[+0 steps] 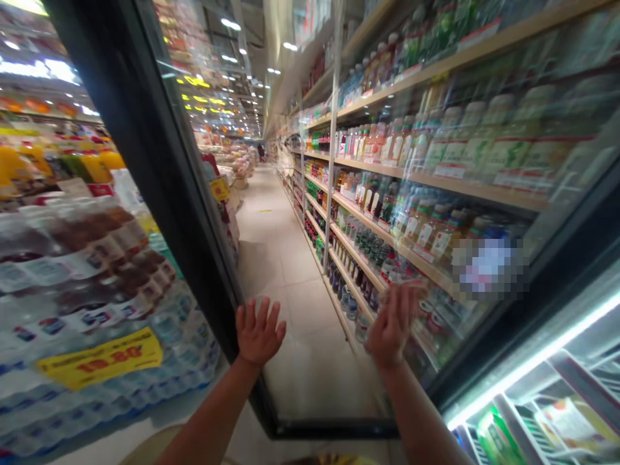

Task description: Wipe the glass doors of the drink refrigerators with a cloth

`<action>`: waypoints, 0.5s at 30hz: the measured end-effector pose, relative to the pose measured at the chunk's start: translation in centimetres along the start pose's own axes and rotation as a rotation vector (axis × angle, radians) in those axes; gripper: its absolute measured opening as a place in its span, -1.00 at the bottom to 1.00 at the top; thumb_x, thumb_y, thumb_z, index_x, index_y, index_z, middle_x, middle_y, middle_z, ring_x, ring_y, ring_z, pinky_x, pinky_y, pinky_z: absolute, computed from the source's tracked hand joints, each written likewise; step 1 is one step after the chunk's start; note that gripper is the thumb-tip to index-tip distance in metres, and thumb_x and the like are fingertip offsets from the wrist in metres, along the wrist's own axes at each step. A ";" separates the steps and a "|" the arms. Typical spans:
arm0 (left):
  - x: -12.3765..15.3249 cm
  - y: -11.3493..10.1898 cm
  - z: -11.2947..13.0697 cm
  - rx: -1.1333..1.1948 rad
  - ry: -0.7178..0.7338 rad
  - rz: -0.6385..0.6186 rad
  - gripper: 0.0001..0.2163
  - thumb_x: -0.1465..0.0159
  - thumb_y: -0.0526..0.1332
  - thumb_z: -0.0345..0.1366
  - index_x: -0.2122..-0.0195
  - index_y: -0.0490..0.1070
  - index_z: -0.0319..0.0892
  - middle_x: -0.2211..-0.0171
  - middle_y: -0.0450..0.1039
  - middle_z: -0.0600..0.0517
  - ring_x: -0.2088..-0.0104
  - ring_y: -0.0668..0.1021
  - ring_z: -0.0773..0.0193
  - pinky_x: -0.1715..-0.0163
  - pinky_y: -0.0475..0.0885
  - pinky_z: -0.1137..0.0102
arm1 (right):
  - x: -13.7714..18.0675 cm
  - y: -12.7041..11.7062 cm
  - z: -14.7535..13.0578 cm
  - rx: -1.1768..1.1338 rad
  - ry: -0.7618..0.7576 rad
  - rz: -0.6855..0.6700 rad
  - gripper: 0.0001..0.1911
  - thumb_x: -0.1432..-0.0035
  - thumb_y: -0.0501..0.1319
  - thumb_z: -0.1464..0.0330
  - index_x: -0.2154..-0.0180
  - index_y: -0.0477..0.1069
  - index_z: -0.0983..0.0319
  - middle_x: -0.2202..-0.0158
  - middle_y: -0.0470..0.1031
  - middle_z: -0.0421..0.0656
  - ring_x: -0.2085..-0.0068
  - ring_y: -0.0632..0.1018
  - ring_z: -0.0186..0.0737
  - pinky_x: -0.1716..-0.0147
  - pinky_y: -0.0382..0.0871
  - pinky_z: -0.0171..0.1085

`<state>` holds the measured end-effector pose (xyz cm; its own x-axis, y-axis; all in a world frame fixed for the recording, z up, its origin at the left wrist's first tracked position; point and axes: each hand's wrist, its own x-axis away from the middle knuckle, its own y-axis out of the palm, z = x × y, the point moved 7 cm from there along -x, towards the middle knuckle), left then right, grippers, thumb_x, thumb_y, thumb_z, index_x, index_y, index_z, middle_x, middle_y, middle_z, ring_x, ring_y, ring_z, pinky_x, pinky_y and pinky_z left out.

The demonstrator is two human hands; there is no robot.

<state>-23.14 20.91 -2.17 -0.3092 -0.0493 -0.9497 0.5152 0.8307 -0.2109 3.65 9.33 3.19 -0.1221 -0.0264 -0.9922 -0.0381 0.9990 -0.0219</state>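
Forearms, both bare, reach up from the bottom edge of the frame, left forearm (213, 413) and right forearm (421, 416) angling toward each other. At lower centre-left, the left hand (258, 334) is released, its fingers fanned and its thumb set apart, grasping nothing; the fingertips overlap the inner edge of a black door frame (170, 194), though whether they touch it I cannot tell. Just right of lower centre, the right hand (391, 328) stands raised with its fingers together and blurred; whether it holds anything or presses on the glass cannot be told.

Both hands are against the view of a glass door pane (290, 400), which fills the middle of the picture, bordered by the black bar slanting from upper left to bottom centre. Within the pane appear a tiled aisle floor (271, 226) at centre and, on the right, long wooden-edged shelves (368, 165) packed with bottled drinks (453, 139).

Outside the bar, at lower left, are shrink-wrapped Pepsi bottles (82, 316) bearing a yellow price sign (101, 358); yellow-orange juice bottles (92, 168) show above them. At lower right, a bright light strip (537, 361) runs diagonally above a green package (498, 436) in a white rack.
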 end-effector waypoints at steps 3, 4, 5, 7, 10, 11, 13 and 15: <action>0.1 0.2 -0.1 -0.016 0.008 -0.007 -0.31 -0.30 0.22 -0.26 -0.44 -0.01 -0.10 -0.41 0.07 -0.18 -0.46 -0.03 -0.03 -0.41 -0.04 -0.04 | 1.7 1.1 -2.4 -0.075 -0.234 -0.191 -0.42 -0.33 0.09 0.51 -0.32 0.23 0.05 -0.13 0.53 -0.20 -0.24 0.46 -0.24 -0.30 0.32 -0.20; 0.1 0.2 -0.1 -0.021 0.012 -0.005 -0.31 -0.30 0.22 -0.27 -0.43 0.01 -0.10 -0.41 0.06 -0.18 -0.46 -0.02 -0.04 -0.41 -0.03 -0.05 | 1.4 0.9 -1.7 -0.076 -0.241 -0.188 -0.42 -0.32 0.10 0.52 -0.32 0.23 0.08 -0.14 0.53 -0.16 -0.25 0.45 -0.21 -0.31 0.31 -0.16; 0.0 0.2 -0.1 -0.026 0.014 -0.001 -0.32 -0.30 0.21 -0.27 -0.43 0.02 -0.10 -0.41 0.06 -0.19 -0.46 -0.02 -0.05 -0.40 -0.02 -0.06 | 0.6 0.4 -0.3 -0.061 -0.195 -0.149 -0.41 -0.32 0.10 0.52 -0.34 0.21 0.14 -0.19 0.48 -0.08 -0.29 0.40 -0.13 -0.32 0.28 -0.06; -0.1 0.1 0.0 -0.030 0.018 0.009 -0.32 -0.30 0.21 -0.28 -0.42 0.03 -0.10 -0.41 0.06 -0.19 -0.46 -0.01 -0.06 -0.39 0.00 -0.07 | -1.1 -0.8 3.3 -0.007 -0.018 -0.014 -0.41 -0.33 0.07 0.52 -0.36 0.16 0.26 -0.31 0.31 0.09 -0.38 0.26 0.06 -0.32 0.22 0.16; -0.3 0.1 0.1 -0.038 0.030 0.017 -0.31 -0.31 0.21 -0.27 -0.43 0.00 -0.12 -0.41 0.05 -0.20 -0.46 0.00 -0.06 -0.40 0.00 -0.07 | -1.8 -1.7 5.3 0.041 0.146 0.105 -0.41 -0.34 0.04 0.51 -0.37 0.13 0.26 -0.39 0.16 0.12 -0.42 0.17 0.11 -0.34 0.15 0.23; -0.3 0.1 0.1 -0.043 0.037 0.018 -0.31 -0.31 0.20 -0.26 -0.44 -0.02 -0.14 -0.42 0.03 -0.20 -0.46 0.00 -0.07 -0.40 -0.01 -0.06 | -1.3 -1.5 4.5 0.030 0.111 0.084 -0.40 -0.34 0.04 0.51 -0.38 0.12 0.25 -0.38 0.18 0.10 -0.42 0.17 0.08 -0.35 0.15 0.19; -0.3 0.1 0.1 -0.052 0.048 0.021 -0.30 -0.32 0.19 -0.25 -0.44 -0.03 -0.17 -0.43 -0.01 -0.19 -0.45 -0.01 -0.07 -0.41 -0.03 -0.04 | 0.3 -0.5 1.8 -0.027 -0.063 -0.040 -0.41 -0.34 0.04 0.51 -0.36 0.17 0.13 -0.30 0.34 -0.04 -0.37 0.28 -0.08 -0.34 0.23 -0.02; -0.2 0.1 0.0 -0.062 0.044 0.023 -0.30 -0.32 0.19 -0.25 -0.44 -0.04 -0.17 -0.43 -0.02 -0.18 -0.45 -0.01 -0.07 -0.41 -0.02 -0.04 | 1.9 0.1 0.1 -0.078 -0.221 -0.171 -0.44 -0.34 0.04 0.51 -0.30 0.27 0.02 -0.17 0.50 -0.19 -0.26 0.43 -0.24 -0.29 0.30 -0.21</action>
<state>-23.06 20.99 -1.95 -0.3335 -0.0060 -0.9427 0.4729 0.8640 -0.1728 3.55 9.41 1.33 0.1115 -0.1773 -0.9778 -0.1169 0.9748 -0.1901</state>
